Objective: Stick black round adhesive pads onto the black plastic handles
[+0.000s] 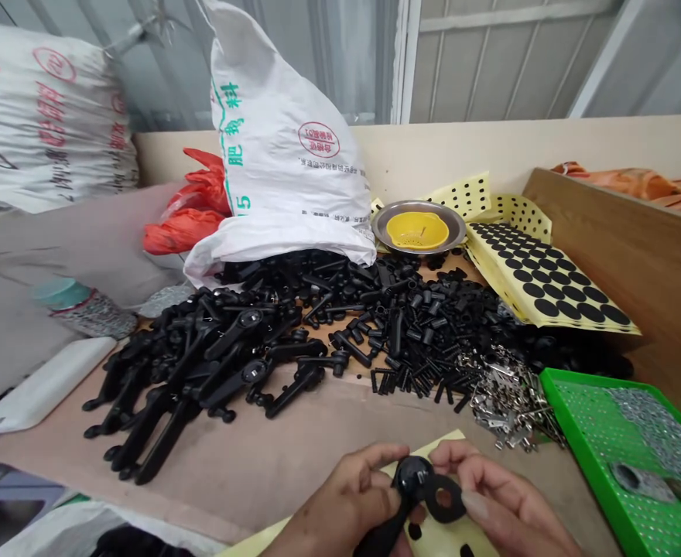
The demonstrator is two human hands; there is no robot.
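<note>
- When looking from left to right, at first a flat white case [44, 387], and just beside it a heap of black arm-shaped parts [201, 363], well apart from both hands.
- Then, at lower middle, left hand [340, 503], with bent fingers grasping one black part [415, 472] near its round head; thumb at the neck, forefinger along the upper side.
- For this part, long axis sloping from the round head down toward lower left; far end cut by the picture edge, so not possible to see.
- Just to the right of the round head, and slightly lower, a black ring [448, 515], with flat face toward the camera and hole plainly visible. In this view, edge overlapping with the head; real touching or small gap, cannot tell.
- On the right side of the ring, right hand [508, 495], pinching its edge between thumb and fingers; nearer to the ring than left hand.
- Below both hands, a yellow sheet [439, 541] with some black spots; held or only lying there, cannot tell.
- Farther right, metal clips [508, 402] in a pile, then a green tray [566, 410], both apart from the hands.
</note>
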